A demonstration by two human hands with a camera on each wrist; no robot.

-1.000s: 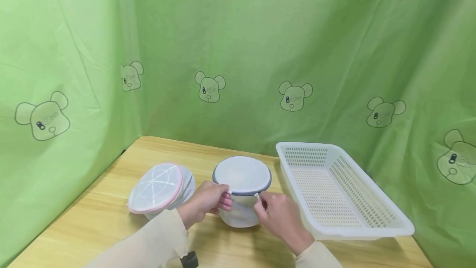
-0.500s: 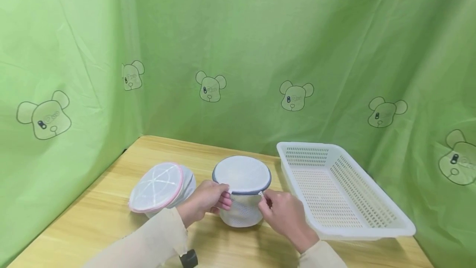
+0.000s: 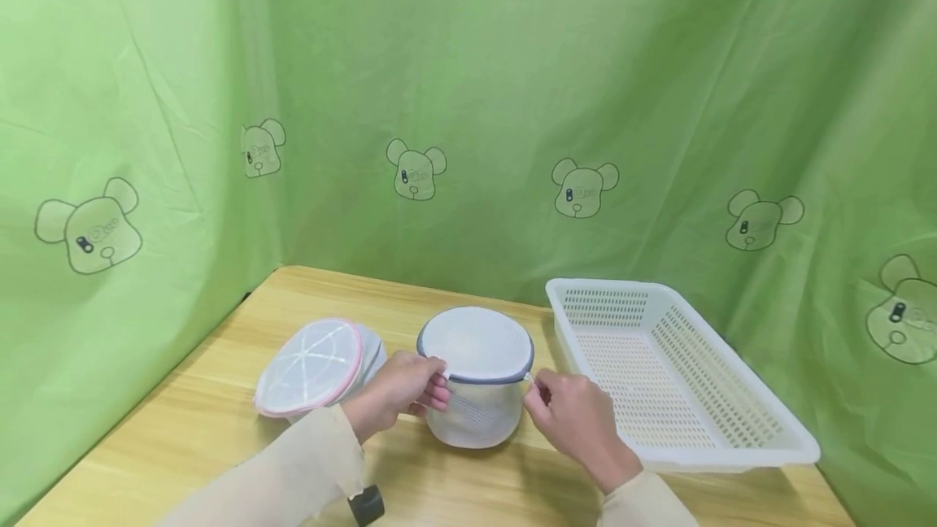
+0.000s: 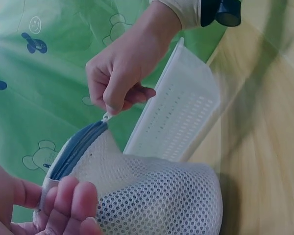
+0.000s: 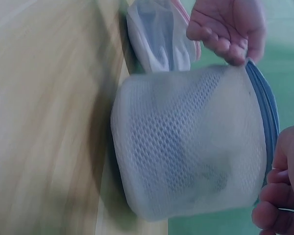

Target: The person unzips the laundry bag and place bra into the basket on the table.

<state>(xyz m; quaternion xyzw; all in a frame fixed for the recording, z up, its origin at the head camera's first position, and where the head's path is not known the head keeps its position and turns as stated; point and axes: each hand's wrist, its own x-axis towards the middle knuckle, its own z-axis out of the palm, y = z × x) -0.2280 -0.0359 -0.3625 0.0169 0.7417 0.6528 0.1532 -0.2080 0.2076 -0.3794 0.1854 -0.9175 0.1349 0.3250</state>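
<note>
A round white mesh laundry bag (image 3: 476, 421) with a blue-grey zipper (image 4: 78, 149) round its top stands upright on the table. My left hand (image 3: 401, 390) pinches the bag's edge at the front left of the rim, between thumb and fingers. On the front right, my right hand (image 3: 578, 421) pinches the small white zipper pull (image 4: 106, 117), which shows clearly in the left wrist view. The right wrist view gives the bag's mesh side, with my left hand at the rim's far end. Whatever the bag may hold cannot be made out.
Left of my left hand, a second mesh bag (image 3: 311, 368) with a pink rim leans tilted on the wooden table (image 3: 439, 494). A white perforated plastic basket (image 3: 717, 455) stands close on the right. Green curtain (image 3: 468, 88) hangs behind and at both sides.
My right hand has moved right along the rim, taking the zipper pull with it. My left hand, still pinching the edge, has shifted slightly left.
</note>
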